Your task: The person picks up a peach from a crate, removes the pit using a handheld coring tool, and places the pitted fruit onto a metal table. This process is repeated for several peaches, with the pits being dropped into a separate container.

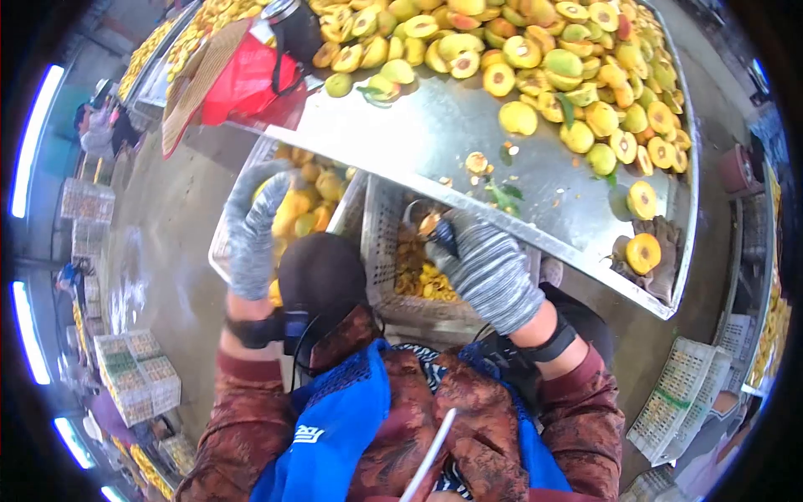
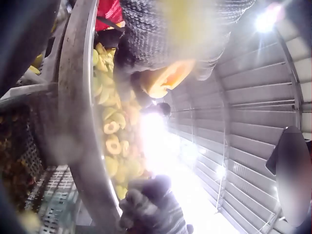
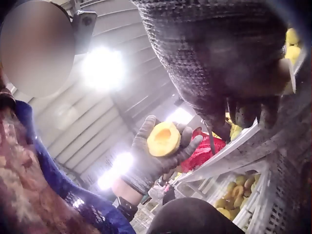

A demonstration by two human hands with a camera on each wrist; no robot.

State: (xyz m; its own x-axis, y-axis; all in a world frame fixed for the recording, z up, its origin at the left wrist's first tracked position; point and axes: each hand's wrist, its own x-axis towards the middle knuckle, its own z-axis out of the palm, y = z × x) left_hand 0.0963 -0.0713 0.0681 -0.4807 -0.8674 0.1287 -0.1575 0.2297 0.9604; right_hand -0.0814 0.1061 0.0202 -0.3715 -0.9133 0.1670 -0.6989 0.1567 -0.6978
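Note:
My gloved left hand holds a peach half, its fingers round the sides and the hollow cut face showing in the right wrist view. This hand is over the left crate in the head view. My gloved right hand grips a dark-handled tool with a curved metal end, over the middle crate. A brownish piece, like a peach pit, sits at the tool's end. Scraps of yellow peach lie in that crate. The hands are apart.
A metal table bears a large heap of peach halves. Pits and leaves lie near its front edge. A red bag, straw hat and dark flask stand at its left. Stacked crates stand on the floor.

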